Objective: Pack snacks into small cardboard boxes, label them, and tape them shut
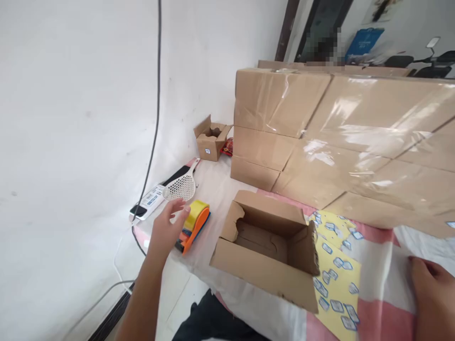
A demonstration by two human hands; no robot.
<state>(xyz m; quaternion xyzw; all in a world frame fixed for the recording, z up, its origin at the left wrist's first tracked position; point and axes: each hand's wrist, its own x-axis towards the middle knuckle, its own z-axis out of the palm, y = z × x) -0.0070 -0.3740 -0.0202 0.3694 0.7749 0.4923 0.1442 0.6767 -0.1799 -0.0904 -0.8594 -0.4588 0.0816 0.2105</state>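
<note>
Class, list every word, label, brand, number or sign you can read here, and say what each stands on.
None are legible.
White package: blue print, too blurred.
Small open box: label, too small.
Yellow sheets: stickers, too small.
Stacked boxes: right-edge label, too small.
Blue bag: pale marks, blurred.

Pink-and-white cloth (382, 289) under open carton (263, 270), tape dispenser (196, 229), yellow sheets (340, 286), stacked boxes (327, 142).

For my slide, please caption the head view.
Left hand near a tape dispenser, with an open cardboard box to the right.
</note>
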